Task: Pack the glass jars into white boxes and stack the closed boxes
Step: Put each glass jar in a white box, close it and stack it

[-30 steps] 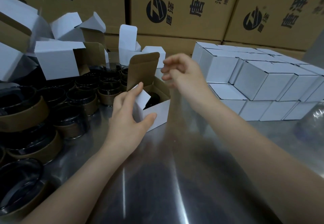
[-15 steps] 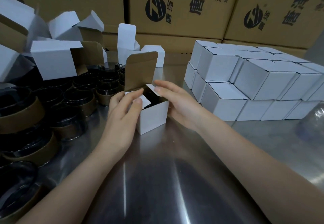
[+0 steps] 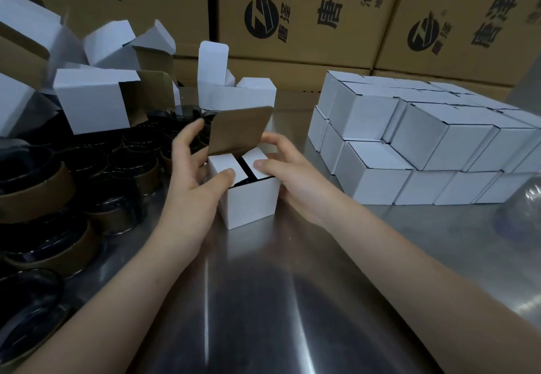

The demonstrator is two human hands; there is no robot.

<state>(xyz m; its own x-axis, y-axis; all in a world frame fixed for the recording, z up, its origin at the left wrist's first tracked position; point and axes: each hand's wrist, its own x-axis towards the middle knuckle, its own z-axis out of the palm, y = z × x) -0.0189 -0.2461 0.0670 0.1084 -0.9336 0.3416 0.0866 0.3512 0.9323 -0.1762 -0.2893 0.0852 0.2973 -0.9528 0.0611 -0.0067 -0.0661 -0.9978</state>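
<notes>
1. Steel worktop (image 3: pixel 263 300) runs out from the person; forearms converge on one white box (image 3: pixel 251 201), dead centre btwn hands.
2. Left hand (image 3: pixel 193 174) thumb presses L side flap, right hand (image 3: pixel 292 174) thumb presses R flap. Fingers loose, no real grip. Jar inside shows only as a dark gap.
3. Lid (image 3: pixel 240 130) stands up off the far edge, hinge running left-right, so it prob. folds toward the person.
4. Stack of closed boxes (image 3: pixel 409 145) sits off right, so right hand is nearer.
</notes>
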